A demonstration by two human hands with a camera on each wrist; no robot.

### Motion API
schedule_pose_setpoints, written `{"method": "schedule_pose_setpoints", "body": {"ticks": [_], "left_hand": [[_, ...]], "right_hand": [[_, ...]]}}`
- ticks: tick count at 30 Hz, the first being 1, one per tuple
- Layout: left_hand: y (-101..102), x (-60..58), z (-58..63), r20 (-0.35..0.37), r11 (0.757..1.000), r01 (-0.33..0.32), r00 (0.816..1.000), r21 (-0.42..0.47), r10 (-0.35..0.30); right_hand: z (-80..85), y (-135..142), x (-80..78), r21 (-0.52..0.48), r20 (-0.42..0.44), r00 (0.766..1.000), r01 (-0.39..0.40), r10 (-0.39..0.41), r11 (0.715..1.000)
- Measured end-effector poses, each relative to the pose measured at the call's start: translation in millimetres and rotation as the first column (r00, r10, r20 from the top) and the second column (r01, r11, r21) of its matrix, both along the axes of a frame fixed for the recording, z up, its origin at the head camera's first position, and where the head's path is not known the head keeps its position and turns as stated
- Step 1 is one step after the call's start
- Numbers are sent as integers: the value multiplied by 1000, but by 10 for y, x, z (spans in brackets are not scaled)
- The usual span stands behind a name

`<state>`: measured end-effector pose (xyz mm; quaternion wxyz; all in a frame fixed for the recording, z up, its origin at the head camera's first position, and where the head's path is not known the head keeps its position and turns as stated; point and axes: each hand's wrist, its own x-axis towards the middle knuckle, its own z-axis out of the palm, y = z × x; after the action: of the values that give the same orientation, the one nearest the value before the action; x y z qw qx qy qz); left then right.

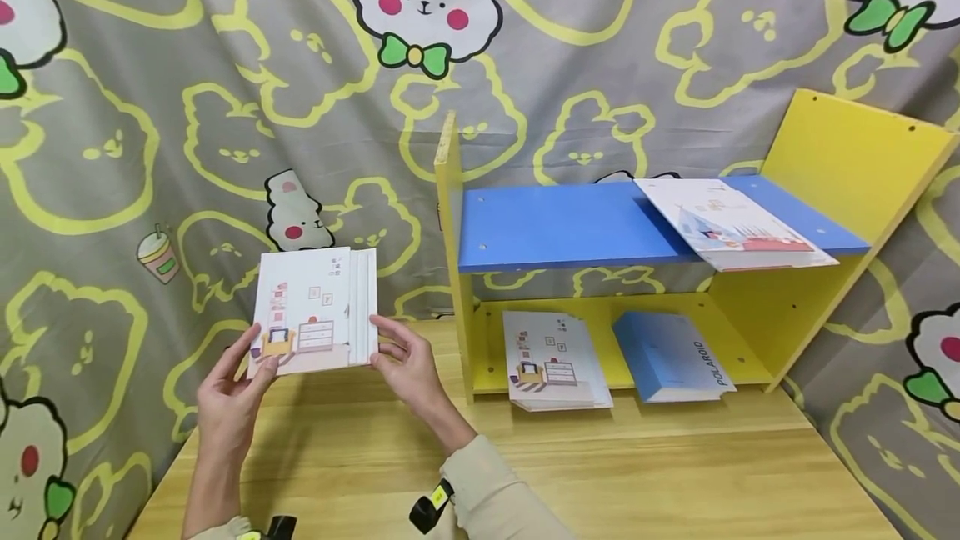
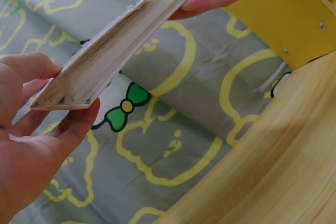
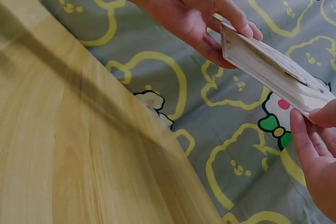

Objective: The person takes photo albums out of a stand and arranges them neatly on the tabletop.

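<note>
A white book point(image 1: 307, 307) with a drawn room on its cover is held up over the left of the table, its page edges showing in both wrist views. At its lower left corner my left hand point(image 1: 228, 407) grips it, thumb on the cover and fingers behind. My right hand point(image 1: 408, 361) pinches the opposite side, beside a pale strip along the right of the cover. From below, the left wrist view shows the left hand point(image 2: 37, 124) round one end of the book point(image 2: 105, 51).
To the right stands a yellow shelf unit with a blue board point(image 1: 562, 223). Another white book point(image 1: 735, 223) lies on that board, jutting past its front. Below are a similar white book point(image 1: 555, 361) and a blue POLAROID book point(image 1: 675, 357). A patterned curtain point(image 1: 315, 148) hangs behind the wooden table point(image 1: 600, 473).
</note>
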<state>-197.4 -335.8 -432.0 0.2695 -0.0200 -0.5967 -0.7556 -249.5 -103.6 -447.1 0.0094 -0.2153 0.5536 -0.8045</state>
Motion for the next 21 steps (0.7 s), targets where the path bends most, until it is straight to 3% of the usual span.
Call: {"method": "schedule_pose_setpoints", "body": {"ticks": [13,21], "left_hand": [[-27,-50,-62,36,996,-60,998,66,58],[-44,-57,-161,48,992,-53,998,113,48]], "right_hand": [[-115,-61,-28,20,-1,1000,31,-31,999],[-199,-112,-34,22,33,997,69,-69,997]]}}
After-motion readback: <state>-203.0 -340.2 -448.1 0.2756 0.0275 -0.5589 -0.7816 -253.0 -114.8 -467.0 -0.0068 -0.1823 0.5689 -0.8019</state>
